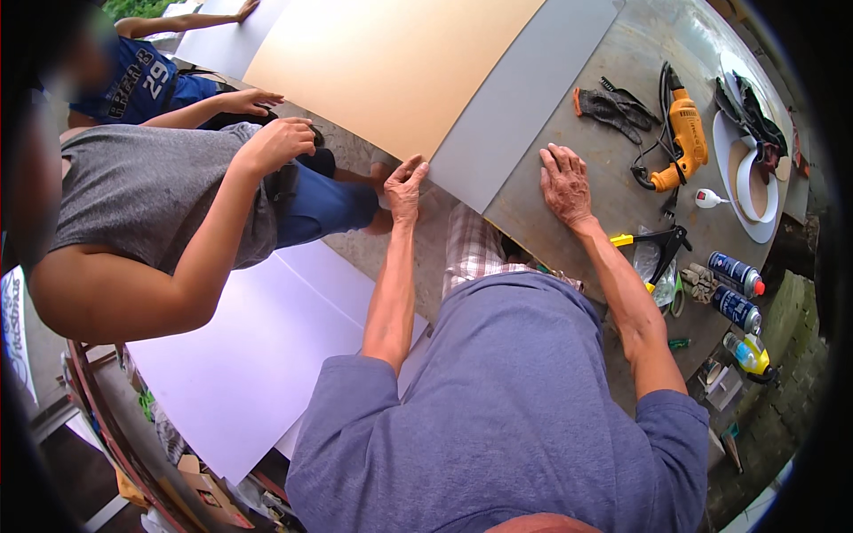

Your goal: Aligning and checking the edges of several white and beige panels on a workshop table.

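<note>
A large tan sheet (391, 71) lies on the table, overlapping a grey sheet (533, 93) that shows along its right side. My left hand (404, 190) pinches the tan sheet's near corner, thumb and fingers together. To the right of the grey sheet, my right hand (566, 184) rests palm down on the bare metal tabletop (524, 206), its fingers stretched out and holding nothing. A yellow drill (686, 133) with a black cord and a pair of dark gloves (613, 110) lie beyond that hand.
At my left stands a person in a grey shirt (160, 186), hands near the sheet. Behind, another in a blue jersey (142, 80) touches a pale sheet (233, 44). White panels (258, 355) lie lower left. A caulking gun (662, 253), spray cans (736, 271) and white rings (742, 191) sit right.
</note>
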Available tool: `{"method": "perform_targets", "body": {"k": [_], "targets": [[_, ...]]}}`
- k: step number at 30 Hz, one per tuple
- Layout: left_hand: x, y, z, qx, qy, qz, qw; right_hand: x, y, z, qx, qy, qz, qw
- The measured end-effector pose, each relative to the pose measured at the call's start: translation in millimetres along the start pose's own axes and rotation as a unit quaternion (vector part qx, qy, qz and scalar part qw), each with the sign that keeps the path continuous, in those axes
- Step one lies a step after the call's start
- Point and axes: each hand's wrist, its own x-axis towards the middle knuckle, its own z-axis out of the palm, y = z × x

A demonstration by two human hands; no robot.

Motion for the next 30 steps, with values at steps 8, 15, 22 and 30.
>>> {"method": "perform_targets", "body": {"k": [8, 15, 22, 30], "targets": [[-3, -11, 3, -0.038, 0.009, -0.025, 0.999, 0, 0, -1, 0.002, 0.0, 0.003, 1.0], [1, -16, 5, -0.062, 0.033, -0.07, 0.995, 2, 2, -2, 0.015, 0.0, 0.005, 1.0], [-8, -1, -1, -0.016, 0.03, -0.02, 0.999, 2, -9, -12, 0.035, -0.007, 0.005, 0.999], [-4, 4, -4, -0.063, 0.025, -0.028, 0.997, 9, -6, -12, 0.067, -0.021, -0.013, 0.997]]}}
